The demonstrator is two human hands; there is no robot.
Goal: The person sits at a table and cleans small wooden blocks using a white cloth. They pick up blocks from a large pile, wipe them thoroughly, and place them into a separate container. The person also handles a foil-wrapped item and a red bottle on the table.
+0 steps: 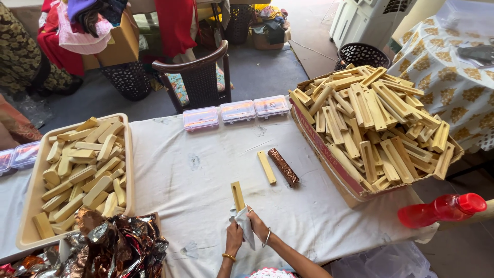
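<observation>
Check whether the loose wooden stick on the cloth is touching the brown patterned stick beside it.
Apart. The head view shows a strip of white cloth between the loose wooden stick and the brown patterned stick.

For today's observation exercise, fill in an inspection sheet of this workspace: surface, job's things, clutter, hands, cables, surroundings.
Surface: table under a white, lightly stained cloth.
Job's things: one pale wooden stick held upright with a white cloth; a bare stick and a brown foil-wrapped stick lie side by side at mid-table.
Clutter: cream tray of rounded pieces, cardboard box heaped with sticks, crumpled foil, three clear plastic cases, red bottle lying flat.
Hands: left hand and right hand both grip the cloth around the stick.
Cables: nothing seen.
Surroundings: dark chair, piled clothes, black baskets.
</observation>
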